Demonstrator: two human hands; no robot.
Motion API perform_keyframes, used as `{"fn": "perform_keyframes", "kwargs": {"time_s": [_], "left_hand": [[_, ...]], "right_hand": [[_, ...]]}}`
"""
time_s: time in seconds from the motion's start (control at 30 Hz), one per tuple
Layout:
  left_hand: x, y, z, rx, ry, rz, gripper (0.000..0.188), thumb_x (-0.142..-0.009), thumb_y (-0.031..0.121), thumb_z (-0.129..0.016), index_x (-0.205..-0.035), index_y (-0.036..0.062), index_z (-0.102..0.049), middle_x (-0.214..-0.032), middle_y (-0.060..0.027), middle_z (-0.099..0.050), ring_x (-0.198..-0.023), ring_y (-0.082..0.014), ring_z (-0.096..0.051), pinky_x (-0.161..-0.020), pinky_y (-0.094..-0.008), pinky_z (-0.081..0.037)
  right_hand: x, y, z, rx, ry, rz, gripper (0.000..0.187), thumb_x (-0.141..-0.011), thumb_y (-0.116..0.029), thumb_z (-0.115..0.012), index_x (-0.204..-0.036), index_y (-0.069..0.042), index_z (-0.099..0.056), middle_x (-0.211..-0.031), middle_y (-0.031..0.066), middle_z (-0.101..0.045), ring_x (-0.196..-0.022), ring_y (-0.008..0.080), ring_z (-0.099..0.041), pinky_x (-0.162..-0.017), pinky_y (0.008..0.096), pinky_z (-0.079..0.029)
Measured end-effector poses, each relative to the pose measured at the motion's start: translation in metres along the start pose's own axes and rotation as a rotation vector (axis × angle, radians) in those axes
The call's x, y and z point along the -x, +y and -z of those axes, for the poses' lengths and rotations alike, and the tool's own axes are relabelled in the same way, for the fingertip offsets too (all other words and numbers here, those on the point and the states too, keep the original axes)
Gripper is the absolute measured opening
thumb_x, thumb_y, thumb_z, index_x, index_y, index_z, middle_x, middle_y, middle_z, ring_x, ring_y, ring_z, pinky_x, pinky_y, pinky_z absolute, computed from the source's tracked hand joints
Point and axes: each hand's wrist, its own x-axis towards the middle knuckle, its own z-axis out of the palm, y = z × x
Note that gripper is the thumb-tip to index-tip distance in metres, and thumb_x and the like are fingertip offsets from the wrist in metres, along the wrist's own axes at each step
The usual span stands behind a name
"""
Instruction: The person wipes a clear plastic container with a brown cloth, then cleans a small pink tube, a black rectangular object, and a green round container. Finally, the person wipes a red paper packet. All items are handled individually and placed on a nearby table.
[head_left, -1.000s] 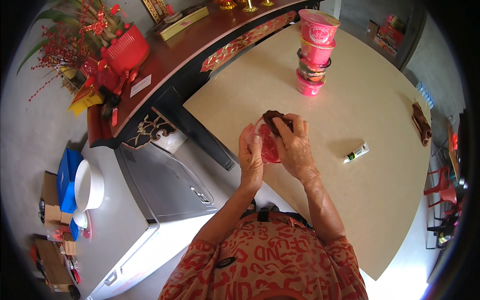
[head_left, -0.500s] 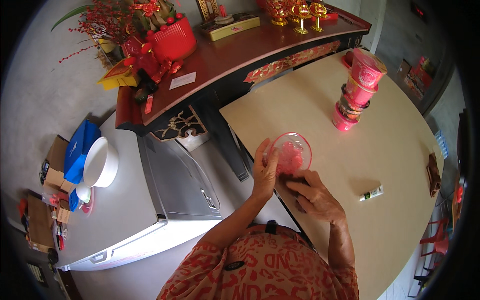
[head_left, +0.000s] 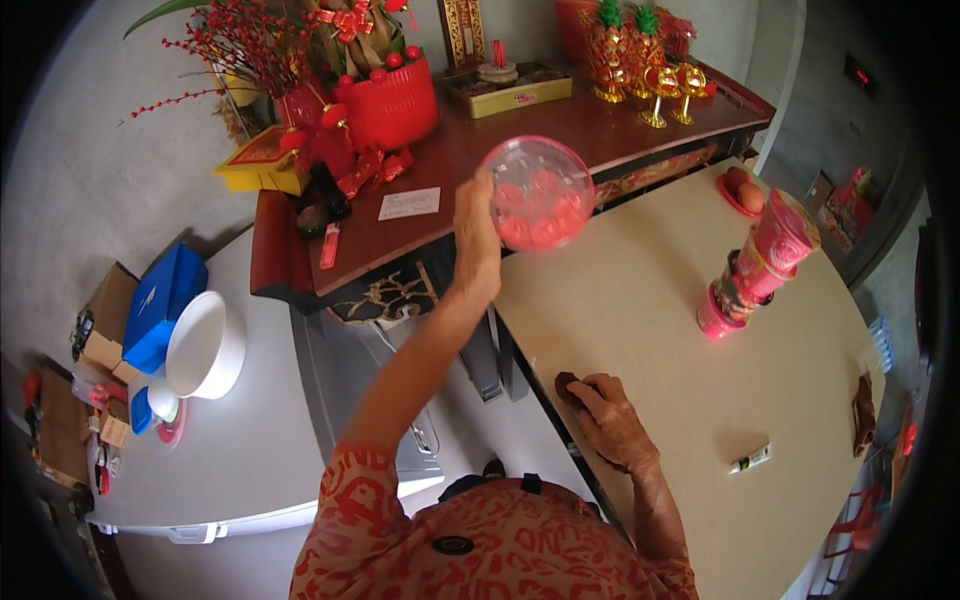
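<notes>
My left hand is raised at the front edge of the dark red altar table. Its fingers grip the side of a round, clear plastic container with a pink rim and pinkish-red pieces inside. Down at the near left edge of the beige table, my right hand presses with bent fingers on a dark brown bundle that looks like a cloth. Most of that cloth is hidden under the fingers. A small white and dark tube lies to the right of this hand.
Pink tubs stand in a leaning stack on the beige table, near a red dish. On the altar table are a red flowerpot, a yellow tin and gold cups. At left, a white bucket sits on a grey-white surface.
My left hand has lifted the clear container up and away from the beige table, toward the altar table. The right hand stays low on the brown cloth. The whole view has shifted.
</notes>
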Motion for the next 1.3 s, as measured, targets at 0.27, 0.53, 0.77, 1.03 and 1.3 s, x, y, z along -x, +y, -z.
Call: {"fn": "perform_keyframes", "kwargs": {"time_s": [0.27,0.53,0.77,1.03,1.3], "left_hand": [[-0.132,-0.001,0.018,-0.197,0.286,0.065,0.072,-0.089,0.057,-0.042,-0.123,-0.0059,-0.051,-0.133,-0.0313,-0.035,-0.118,-0.0362,-0.041,-0.098,-0.0411,-0.037],[-0.178,-0.014,0.023,-0.334,0.349,0.135,0.078,-0.087,0.063,-0.043,-0.128,-0.0035,-0.044,-0.136,-0.0312,-0.025,-0.12,-0.0394,-0.038,-0.101,-0.0444,-0.034],[-0.176,-0.004,0.015,-0.512,0.364,0.172,0.08,-0.084,0.066,-0.045,-0.13,0.0002,-0.042,-0.134,-0.0311,-0.026,-0.122,-0.0421,-0.038,-0.102,-0.0453,-0.033],[-0.174,-0.006,0.041,-0.658,0.188,-0.05,0.071,-0.084,0.053,-0.052,-0.128,-0.0021,-0.044,-0.12,-0.0276,-0.052,-0.112,-0.0389,-0.049,-0.1,-0.0428,-0.036],[-0.115,0.061,0.118,-1.084,-0.228,-0.397,0.023,-0.087,0.006,-0.054,-0.105,-0.0025,-0.063,-0.107,-0.0124,-0.063,-0.095,-0.0206,-0.06,-0.083,-0.0291,-0.046]], "right_hand": [[-0.046,0.015,-0.012,-0.171,0.198,-0.076,0.033,-0.075,0.002,-0.062,-0.107,-0.004,-0.059,-0.106,0.0162,-0.055,-0.097,0.0353,-0.055,-0.084,0.0388,-0.048],[-0.152,0.034,0.043,-0.374,0.366,-0.209,0.028,-0.087,-0.014,-0.06,-0.112,-0.001,-0.061,-0.101,0.0107,-0.064,-0.093,0.0174,-0.059,-0.084,0.0311,-0.046],[-0.325,0.115,0.114,-0.328,0.72,-0.134,0.04,-0.086,-0.028,-0.057,-0.112,0.002,-0.061,-0.1,0.0201,-0.065,-0.089,0.0286,-0.063,-0.08,0.0345,-0.048],[-0.381,0.133,0.07,0.565,0.43,-0.196,0.037,-0.084,-0.031,-0.054,-0.118,-0.016,-0.057,-0.12,0.0119,-0.057,-0.11,0.0341,-0.051,-0.09,0.0497,-0.041],[-0.324,0.066,0.024,0.31,0.376,0.33,0.036,-0.079,-0.004,-0.057,-0.113,-0.012,-0.061,-0.117,0.009,-0.057,-0.109,0.0325,-0.051,-0.088,0.0439,-0.042]]}}
